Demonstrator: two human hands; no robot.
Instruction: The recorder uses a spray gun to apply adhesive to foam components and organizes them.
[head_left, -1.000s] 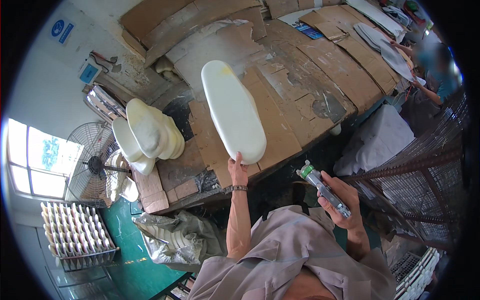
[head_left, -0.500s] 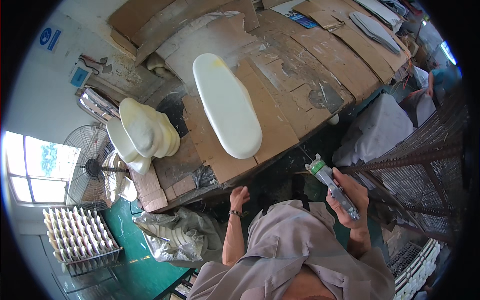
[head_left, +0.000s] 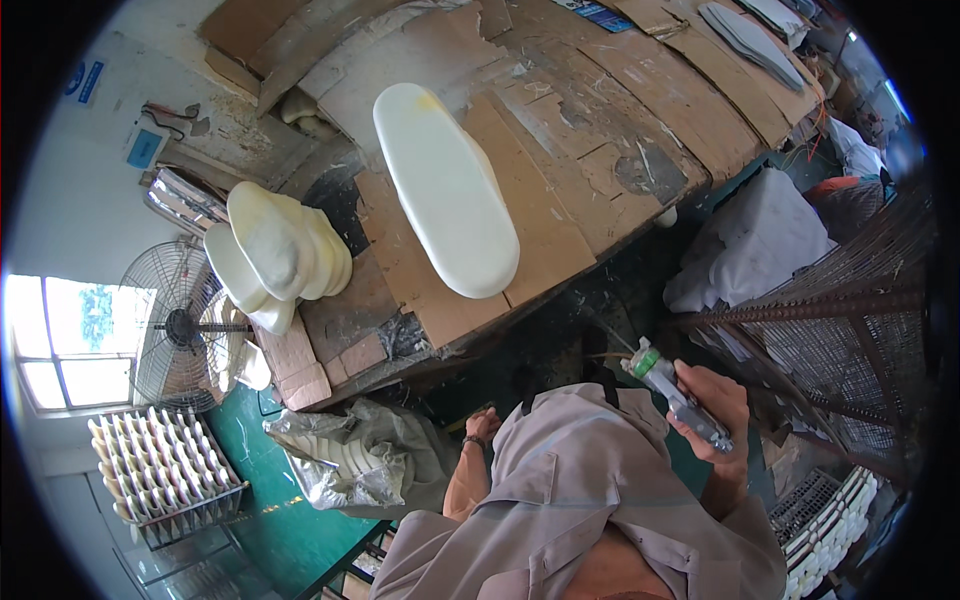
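Note:
In my right hand (head_left: 712,410) is a grey handheld tool (head_left: 690,405) with a green collar and a thin rod at its tip. My fingers wrap round its body, and the tip points up and left, toward the table. My left hand (head_left: 483,425) hangs low by my left side, below the table edge, its fingers curled; whether anything is in them is hidden. A long, white, rounded foam piece (head_left: 448,195) with a yellow patch at its far end lies on cardboard (head_left: 540,215) on the table, apart from both hands.
Left on the table stands a stack of cream moulded foam pieces (head_left: 285,240), beside a large fan (head_left: 180,325). A plastic-covered bin (head_left: 350,470) and a rack of white pieces (head_left: 165,465) stand lower left. A mesh rack (head_left: 840,360) and a pale covered bundle (head_left: 745,240) are at right.
My left hand has lowered toward my side, away from the table edge. The tool in my right hand has shifted slightly right and down in view. The white foam piece stays on the cardboard.

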